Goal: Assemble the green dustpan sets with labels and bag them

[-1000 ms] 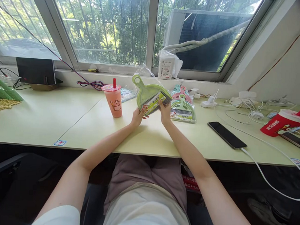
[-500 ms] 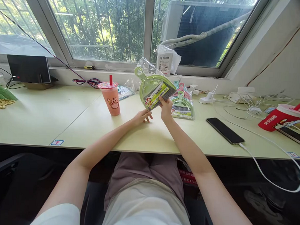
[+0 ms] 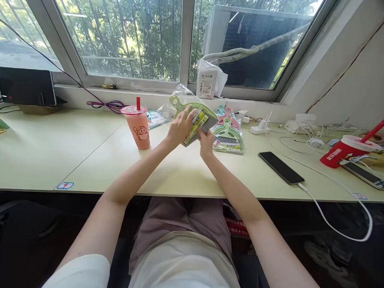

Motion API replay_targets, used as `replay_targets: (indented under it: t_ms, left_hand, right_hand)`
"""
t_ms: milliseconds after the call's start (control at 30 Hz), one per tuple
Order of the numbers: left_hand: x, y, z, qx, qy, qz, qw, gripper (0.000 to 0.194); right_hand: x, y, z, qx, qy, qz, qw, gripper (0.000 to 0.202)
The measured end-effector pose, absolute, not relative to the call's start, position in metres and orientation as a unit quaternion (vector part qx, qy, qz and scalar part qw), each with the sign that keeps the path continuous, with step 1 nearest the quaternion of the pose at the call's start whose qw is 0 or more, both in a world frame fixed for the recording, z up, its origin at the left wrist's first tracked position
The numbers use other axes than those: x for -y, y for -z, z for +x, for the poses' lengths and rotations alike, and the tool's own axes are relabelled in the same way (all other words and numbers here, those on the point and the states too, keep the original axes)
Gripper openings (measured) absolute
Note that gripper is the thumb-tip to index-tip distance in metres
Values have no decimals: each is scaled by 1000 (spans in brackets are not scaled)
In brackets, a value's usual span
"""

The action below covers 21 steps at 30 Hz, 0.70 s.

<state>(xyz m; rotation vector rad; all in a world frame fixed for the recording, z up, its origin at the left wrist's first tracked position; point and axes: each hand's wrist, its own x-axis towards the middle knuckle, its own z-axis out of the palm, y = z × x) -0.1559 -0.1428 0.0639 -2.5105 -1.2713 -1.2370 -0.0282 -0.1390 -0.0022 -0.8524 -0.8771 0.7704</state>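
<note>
Light green plastic dustpan-and-brush set (image 3: 208, 119), wrapped in clear film and bearing a yellow-green label, is held tilted above the pale yellow-green counter (image 3: 93, 161), its looped handle pointing to the far left. The bare right hand (image 3: 207, 143) has its grip closed on the near right edge of the set, thumb on the front. The bare left hand (image 3: 181, 126) lies across the face of the set on its left part, fingers bent and touching it; whether that grip is also clamped on the set, I cannot tell.

Just to the right and slightly farther off lies a group of wrapped dustpan sets (image 3: 228, 140), green in front with pink and teal handles behind. To the left stands a peach-coloured drink cup (image 3: 141, 131) with a red straw, and partly behind it lies a clear-wrapped flat packet (image 3: 157, 119).

On the right of the counter rest a black rectangular smartphone (image 3: 281, 167) plugged into a white cable (image 3: 335, 234), and, farther right, a red paper cup (image 3: 340, 152) with a white lid, leaning over. At the far left a black flat-screen tablet (image 3: 25, 86) is propped up.
</note>
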Motion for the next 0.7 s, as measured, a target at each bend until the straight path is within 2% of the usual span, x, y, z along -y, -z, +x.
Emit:
replay_targets:
  t_ms: [100, 200, 467, 700]
  left_hand:
    - [145, -71, -140, 428, 268, -851, 144, 58]
    - [150, -74, -131, 428, 206, -862, 178, 64]
    - [140, -74, -122, 441, 186, -857, 190, 60]
    - [136, -71, -103, 420, 168, -875, 173, 72]
  right_hand:
    - [136, 3, -26, 396, -344, -413, 745, 36]
    - [134, 1, -23, 360, -354, -422, 753, 30]
    - [135, -1, -24, 319, -395, -405, 760, 20]
    - [125, -1, -17, 280, -394, -396, 781, 18]
